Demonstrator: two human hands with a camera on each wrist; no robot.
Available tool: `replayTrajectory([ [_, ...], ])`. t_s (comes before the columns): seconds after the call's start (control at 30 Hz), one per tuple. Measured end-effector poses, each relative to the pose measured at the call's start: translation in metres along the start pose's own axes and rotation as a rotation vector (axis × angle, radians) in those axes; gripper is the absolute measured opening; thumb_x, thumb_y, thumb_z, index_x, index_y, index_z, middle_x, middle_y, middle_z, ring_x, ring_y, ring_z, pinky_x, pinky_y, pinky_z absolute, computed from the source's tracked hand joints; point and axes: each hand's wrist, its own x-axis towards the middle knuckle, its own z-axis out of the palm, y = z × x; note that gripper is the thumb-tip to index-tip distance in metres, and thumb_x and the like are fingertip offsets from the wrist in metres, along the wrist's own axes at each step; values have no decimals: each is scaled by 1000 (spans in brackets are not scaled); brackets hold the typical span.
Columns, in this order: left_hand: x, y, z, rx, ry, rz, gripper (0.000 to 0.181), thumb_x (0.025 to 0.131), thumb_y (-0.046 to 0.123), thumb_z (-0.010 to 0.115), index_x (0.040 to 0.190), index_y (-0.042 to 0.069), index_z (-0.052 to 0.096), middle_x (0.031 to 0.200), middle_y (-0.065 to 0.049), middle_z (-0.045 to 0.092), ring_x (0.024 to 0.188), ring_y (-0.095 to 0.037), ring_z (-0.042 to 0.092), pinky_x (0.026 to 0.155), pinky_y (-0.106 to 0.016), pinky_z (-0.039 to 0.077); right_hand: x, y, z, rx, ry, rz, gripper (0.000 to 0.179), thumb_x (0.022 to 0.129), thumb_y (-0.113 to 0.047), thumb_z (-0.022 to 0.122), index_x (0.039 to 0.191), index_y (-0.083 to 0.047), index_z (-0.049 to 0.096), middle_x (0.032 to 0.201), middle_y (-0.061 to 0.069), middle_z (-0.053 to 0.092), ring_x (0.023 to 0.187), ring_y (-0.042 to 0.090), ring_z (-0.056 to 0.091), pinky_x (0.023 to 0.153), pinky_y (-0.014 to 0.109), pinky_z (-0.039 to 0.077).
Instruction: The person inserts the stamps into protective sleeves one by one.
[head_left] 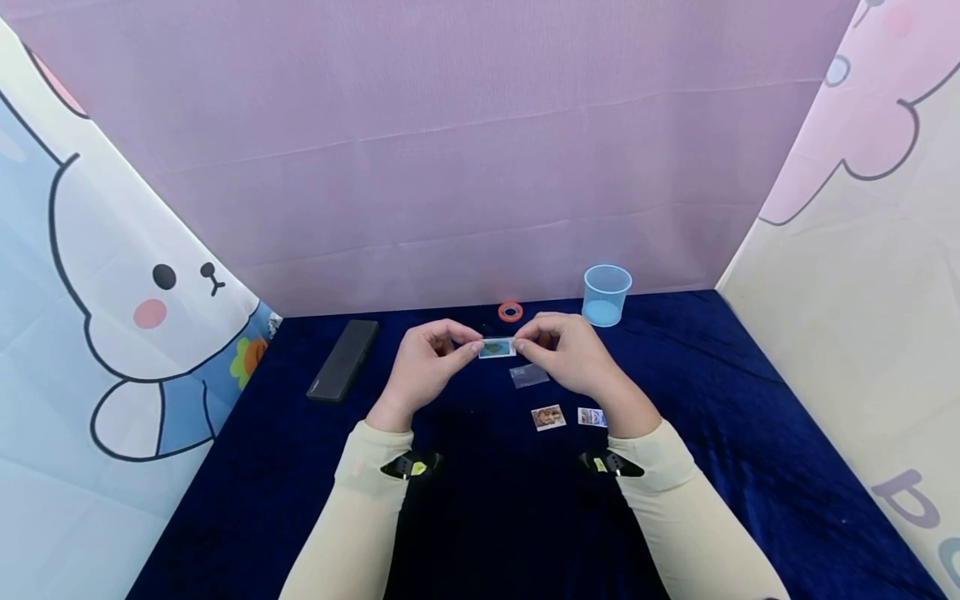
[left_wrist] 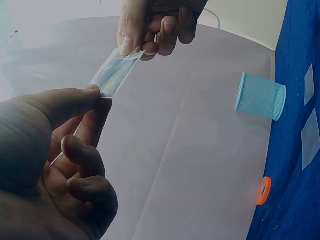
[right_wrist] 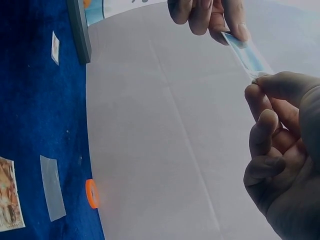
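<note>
Blue pic [head_left: 497,348] pinched at opp. ends by L hand [head_left: 423,367], R hand [head_left: 573,354].

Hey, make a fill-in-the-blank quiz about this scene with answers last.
The left hand pinches one end of the sleeved stamp, and the ____ pinches the other.
In the head view, the black case lies to the ____ of both hands.
There, of the light-blue cup and orange ring, the one farther right is the ____.
The tablecloth is dark ____.
Missing words: right hand; left; cup; blue.
</note>
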Motion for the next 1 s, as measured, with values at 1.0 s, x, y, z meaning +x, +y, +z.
replayTrajectory([
  [1.0,3,-6,-3,5,47,10,4,95,19,81,99,19,80,72,-5,65,51,-20,42,46,-27,33,-1,-1,-6,35,13,28,6,99,-19,77,102,-18,81,77,1,66,56,20,56,50,31,46],
])
